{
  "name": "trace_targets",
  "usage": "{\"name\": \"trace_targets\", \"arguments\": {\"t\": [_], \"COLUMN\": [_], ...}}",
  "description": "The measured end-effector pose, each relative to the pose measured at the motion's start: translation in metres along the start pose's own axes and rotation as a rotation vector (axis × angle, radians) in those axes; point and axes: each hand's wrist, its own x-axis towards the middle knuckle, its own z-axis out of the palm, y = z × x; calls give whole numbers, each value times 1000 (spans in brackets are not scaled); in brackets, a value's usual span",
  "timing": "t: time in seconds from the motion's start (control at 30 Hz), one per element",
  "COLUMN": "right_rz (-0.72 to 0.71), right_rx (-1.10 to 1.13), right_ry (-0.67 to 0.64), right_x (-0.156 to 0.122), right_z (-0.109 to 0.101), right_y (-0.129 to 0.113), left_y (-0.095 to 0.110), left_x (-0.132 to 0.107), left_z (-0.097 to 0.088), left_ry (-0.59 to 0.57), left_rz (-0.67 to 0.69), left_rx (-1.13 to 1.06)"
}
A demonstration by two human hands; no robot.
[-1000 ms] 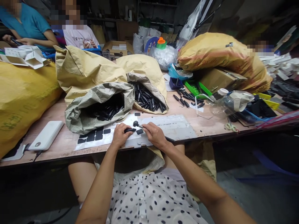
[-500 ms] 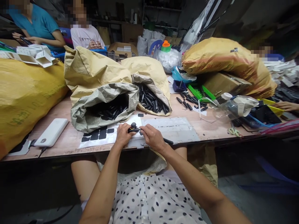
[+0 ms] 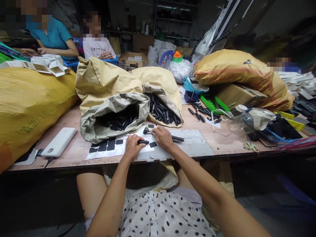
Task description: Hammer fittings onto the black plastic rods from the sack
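My left hand pinches a short black tube-shaped part lying close to the sheet. Just to its right, my right hand is closed around a small mallet. The mallet's dark round head with a yellowish end sticks out to the left of my fingers, beyond and apart from the black part; its black handle points right. Beneath them are a white sheet with several black rounded squares and a grey board. One loose black square sits between my hands.
Two open paper sacks hold black parts: one sack ahead, another beside it. A white power bank is left, near a big yellow sack. At right are a green tray, scissors and a plastic jug. Co-workers sit opposite.
My right hand has moved the mallet head off the part, away from me, and holds it further up the board. My left hand keeps the black part, now lower and flat. The camera view shifted slightly.
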Motion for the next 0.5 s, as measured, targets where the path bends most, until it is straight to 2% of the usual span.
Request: {"name": "trace_targets", "arguments": {"t": [0.2, 0.33, 0.4, 0.5], "right_rz": [2, 13, 19, 28], "right_rx": [-46, -54, -59, -62], "right_ry": [7, -9, -14, -11], "right_x": [1, 0, 0, 0], "right_z": [12, 10, 8, 8], "right_y": [2, -1, -3, -4], "left_y": [2, 25, 40, 50], "left_x": [-1, -25, -49, -87], "left_z": [-1, -10, -13, -6], "left_ry": [-7, 44, -65, -458], "left_rz": [36, 74, 140, 171], "left_rx": [48, -12, -131, -281]}}
